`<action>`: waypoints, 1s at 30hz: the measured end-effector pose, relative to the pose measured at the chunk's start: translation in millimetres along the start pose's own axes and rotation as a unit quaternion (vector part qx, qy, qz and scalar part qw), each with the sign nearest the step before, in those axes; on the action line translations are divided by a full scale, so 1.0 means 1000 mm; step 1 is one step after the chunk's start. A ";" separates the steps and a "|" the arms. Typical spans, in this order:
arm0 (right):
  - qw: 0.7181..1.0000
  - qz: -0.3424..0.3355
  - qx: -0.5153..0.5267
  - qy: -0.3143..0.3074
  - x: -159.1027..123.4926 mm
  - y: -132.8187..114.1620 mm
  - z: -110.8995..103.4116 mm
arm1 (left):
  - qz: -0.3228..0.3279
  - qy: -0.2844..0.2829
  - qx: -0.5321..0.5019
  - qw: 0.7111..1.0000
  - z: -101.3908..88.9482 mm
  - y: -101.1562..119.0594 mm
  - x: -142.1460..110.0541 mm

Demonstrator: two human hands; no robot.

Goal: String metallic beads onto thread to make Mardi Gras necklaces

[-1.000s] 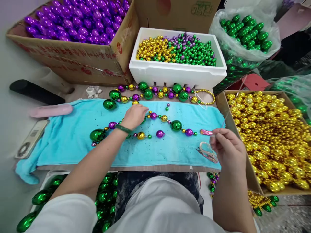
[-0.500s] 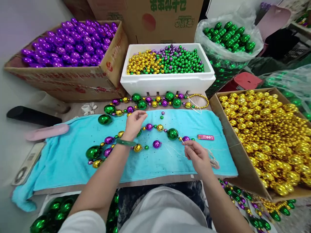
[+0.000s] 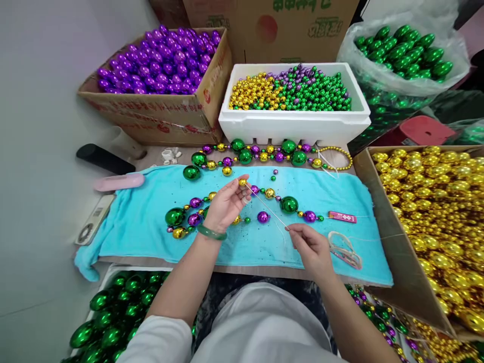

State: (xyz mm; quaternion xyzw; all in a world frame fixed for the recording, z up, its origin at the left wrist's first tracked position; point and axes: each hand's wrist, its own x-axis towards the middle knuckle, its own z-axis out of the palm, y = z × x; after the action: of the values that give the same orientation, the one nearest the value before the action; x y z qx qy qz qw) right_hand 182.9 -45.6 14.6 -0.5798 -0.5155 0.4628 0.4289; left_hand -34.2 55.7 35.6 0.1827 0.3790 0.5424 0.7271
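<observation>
My left hand, a green bangle on its wrist, pinches a gold bead above the towel. A long thin needle slants from that bead down to my right hand, whose thumb and finger are closed on its lower end. Below lies a strand of purple, gold and green beads, with a large green bead on its right part. A loose purple bead rests between my hands. My left hand covers part of the strand.
A turquoise towel covers the table. Behind it stand a purple-bead carton, a white foam box of small beads and a finished-looking strand. A gold-bead carton borders the right; scissors lie nearby.
My left hand has moved right, toward the needle, and now shows a gold bead between its fingers. The needle now spans from that bead to my right hand. The view has shifted left.
</observation>
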 end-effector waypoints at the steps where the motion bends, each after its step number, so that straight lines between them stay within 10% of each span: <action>1: 1.000 0.001 -0.002 0.001 0.000 0.000 0.000 | -0.005 0.002 -0.007 1.000 0.000 0.000 0.000; 15: 1.000 0.018 -0.007 -0.005 0.002 -0.003 0.002 | -0.008 0.015 -0.016 1.000 -0.002 -0.001 0.002; 22: 0.999 0.022 0.040 -0.007 0.007 0.000 0.005 | 0.028 -0.121 0.154 0.980 -0.003 -0.002 -0.011; 26: 0.996 0.028 0.088 0.000 0.011 -0.001 0.002 | 0.156 -0.005 0.447 0.881 -0.025 0.036 0.013; 30: 0.995 0.023 0.097 0.024 0.012 -0.002 -0.003 | 0.271 0.273 0.667 0.638 -0.079 0.096 0.057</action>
State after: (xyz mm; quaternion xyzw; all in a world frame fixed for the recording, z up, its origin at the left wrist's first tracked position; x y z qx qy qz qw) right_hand 186.2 -33.4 15.7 -0.5579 -0.4441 0.5064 0.4848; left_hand -148.4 130.0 29.8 0.5563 0.7527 0.3401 0.0911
